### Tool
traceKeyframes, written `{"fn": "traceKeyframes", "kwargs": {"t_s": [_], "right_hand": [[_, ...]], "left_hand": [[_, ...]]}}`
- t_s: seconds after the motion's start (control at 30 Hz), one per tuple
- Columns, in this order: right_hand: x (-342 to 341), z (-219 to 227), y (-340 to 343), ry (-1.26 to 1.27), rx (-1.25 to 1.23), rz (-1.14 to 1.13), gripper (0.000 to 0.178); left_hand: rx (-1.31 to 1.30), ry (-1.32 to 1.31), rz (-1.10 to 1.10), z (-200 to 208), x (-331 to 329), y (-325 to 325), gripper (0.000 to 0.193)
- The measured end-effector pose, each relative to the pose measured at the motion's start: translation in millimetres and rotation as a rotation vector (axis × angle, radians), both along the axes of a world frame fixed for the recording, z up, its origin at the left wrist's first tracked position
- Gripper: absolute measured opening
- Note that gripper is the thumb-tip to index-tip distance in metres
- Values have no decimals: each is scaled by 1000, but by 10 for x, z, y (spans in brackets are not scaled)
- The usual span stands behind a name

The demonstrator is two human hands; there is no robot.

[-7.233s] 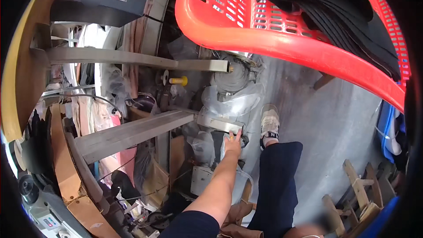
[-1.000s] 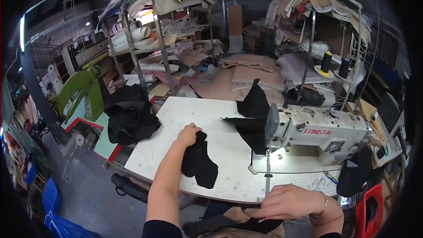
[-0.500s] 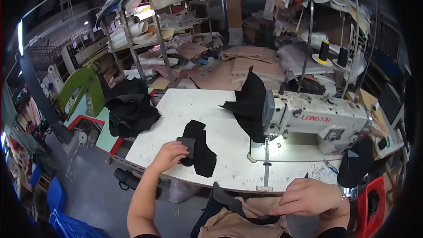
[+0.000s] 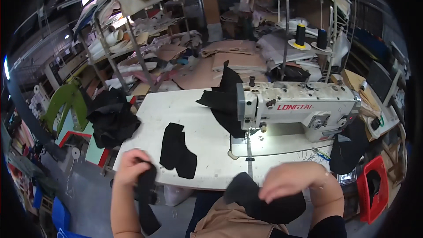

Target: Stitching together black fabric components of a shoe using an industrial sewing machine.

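Observation:
My left hand [image 4: 132, 167] is closed on a strip of black fabric [image 4: 147, 202], which hangs down past the table's near left edge. Over my lap, a larger black fabric piece [image 4: 275, 206] is spread out, its left end raised. The fingers of my right hand [image 4: 291, 180] are bent against its upper edge and seem to pinch it, though motion blurs them. A black cut fabric piece [image 4: 177, 152] lies flat on the white sewing table [image 4: 211, 158] between my hands. More black fabric [image 4: 227, 105] stands by the needle end of the white sewing machine [image 4: 295, 108].
A heap of black fabric [image 4: 112, 119] sits left of the table, beside a green machine [image 4: 66, 105]. Two thread spools [image 4: 300, 36] stand behind the sewing machine. A red plastic bin [image 4: 373, 194] is at right. Stacked material [image 4: 233, 48] fills the back.
My left hand has taken a black strip off the table and carried it left. The dark fabric at my right hand is now spread higher over my lap. The view has swung right.

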State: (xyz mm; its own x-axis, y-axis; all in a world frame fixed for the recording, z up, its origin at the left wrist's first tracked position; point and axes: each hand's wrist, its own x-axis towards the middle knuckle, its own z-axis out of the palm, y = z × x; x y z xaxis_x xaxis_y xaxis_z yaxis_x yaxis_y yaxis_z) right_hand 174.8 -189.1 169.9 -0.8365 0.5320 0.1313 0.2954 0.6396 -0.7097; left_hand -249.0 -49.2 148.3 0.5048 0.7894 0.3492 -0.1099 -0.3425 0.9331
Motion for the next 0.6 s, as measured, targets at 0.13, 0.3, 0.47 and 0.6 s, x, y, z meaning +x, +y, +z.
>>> {"fn": "traceKeyframes", "kwargs": {"t_s": [0.13, 0.3, 0.47, 0.6], "right_hand": [[279, -729, 713, -234, -16, -404, 21], [584, -1299, 1246, -342, -8, -702, 28], [712, -1515, 1330, -315, 27, -921, 45], [641, -1353, 1289, -378, 32, -988, 61]], "left_hand": [[-204, 320, -279, -356, 1295, 403, 16], [-427, 319, -217, -1170, 2395, 666, 23], [-10, 447, -150, -1394, 2653, 801, 23], [301, 516, -49, -1366, 2621, 766, 19]]}}
